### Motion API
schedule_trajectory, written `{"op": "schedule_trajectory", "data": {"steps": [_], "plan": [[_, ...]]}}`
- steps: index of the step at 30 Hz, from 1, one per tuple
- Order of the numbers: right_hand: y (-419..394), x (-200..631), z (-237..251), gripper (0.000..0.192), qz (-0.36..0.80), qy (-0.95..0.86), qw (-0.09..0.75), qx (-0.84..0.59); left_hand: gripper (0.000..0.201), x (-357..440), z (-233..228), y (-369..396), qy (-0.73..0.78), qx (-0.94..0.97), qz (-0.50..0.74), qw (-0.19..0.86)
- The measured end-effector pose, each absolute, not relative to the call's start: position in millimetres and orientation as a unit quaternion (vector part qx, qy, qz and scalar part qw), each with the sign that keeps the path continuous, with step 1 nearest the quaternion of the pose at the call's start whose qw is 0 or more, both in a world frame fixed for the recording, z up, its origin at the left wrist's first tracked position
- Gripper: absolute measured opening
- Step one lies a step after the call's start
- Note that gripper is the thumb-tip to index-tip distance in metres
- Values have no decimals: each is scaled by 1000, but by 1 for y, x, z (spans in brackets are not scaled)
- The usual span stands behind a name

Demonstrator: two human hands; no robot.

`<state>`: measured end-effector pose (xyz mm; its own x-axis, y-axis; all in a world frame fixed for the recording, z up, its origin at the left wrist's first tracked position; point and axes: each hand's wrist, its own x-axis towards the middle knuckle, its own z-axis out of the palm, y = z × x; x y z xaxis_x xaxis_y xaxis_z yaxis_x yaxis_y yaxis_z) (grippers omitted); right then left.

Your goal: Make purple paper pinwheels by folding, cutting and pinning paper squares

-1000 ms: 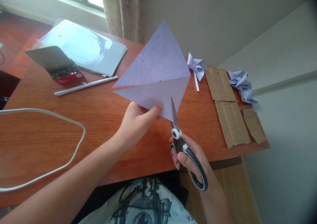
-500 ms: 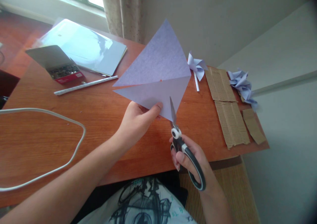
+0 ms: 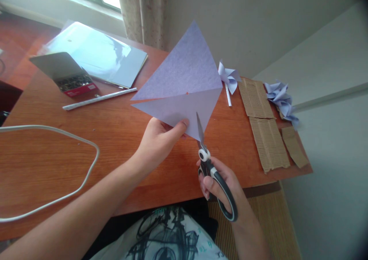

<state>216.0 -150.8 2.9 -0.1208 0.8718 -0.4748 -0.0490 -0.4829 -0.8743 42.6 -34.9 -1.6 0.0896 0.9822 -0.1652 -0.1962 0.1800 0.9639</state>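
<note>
**Paper square meets scissor blades at its near corner**

Paper square (image 3: 184, 80), lavender, is held above the desk (image 3: 115, 137), pinched at its lower edge by the left hand (image 3: 161, 141). Scissors (image 3: 211, 168) (right hand (image 3: 222, 183) closed on the handles) point up along the corner-to-centre diagonal.

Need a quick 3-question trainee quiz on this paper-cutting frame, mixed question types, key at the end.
1. True or false: the left hand pinches the pale lilac creased paper square at its lower edge.
2. What does the right hand hold?
A. white paper stick
B. black-and-white-handled scissors
C. corrugated cardboard strip
3. Fill in: the finished lilac paper pinwheel lies on the wooden table, left of the ______ strips.

Key: 1 true; 2 B; 3 cardboard.
</note>
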Motion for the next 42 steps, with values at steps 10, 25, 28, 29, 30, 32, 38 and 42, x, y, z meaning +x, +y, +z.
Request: {"op": "schedule_trajectory", "data": {"steps": [10, 25, 28, 29, 30, 32, 38, 42], "plan": [[-152, 212, 4, 45, 637, -361, 359, -579, 12, 43, 0, -34, 451, 407, 497, 620], [-152, 211, 6, 43, 636, -360, 348, -587, 14, 43, -1, -35, 450, 416, 495, 616], [-151, 209, 6, 43, 632, -362, 345, -592, 15, 42, 0, -35, 468, 420, 483, 609], [-151, 209, 7, 43, 629, -360, 347, -595, 15, 42, 0, -35, 475, 420, 480, 606], [-150, 208, 7, 44, 627, -358, 348, -598, 15, 43, 1, -35, 479, 421, 478, 604], [-150, 207, 8, 45, 626, -355, 347, -601, 15, 43, 1, -35, 482, 421, 476, 603], [-149, 207, 9, 46, 625, -351, 346, -605, 15, 42, 1, -35, 474, 421, 481, 606], [-148, 207, 10, 45, 621, -355, 343, -609, 13, 42, 0, -34, 476, 420, 480, 606]]}}
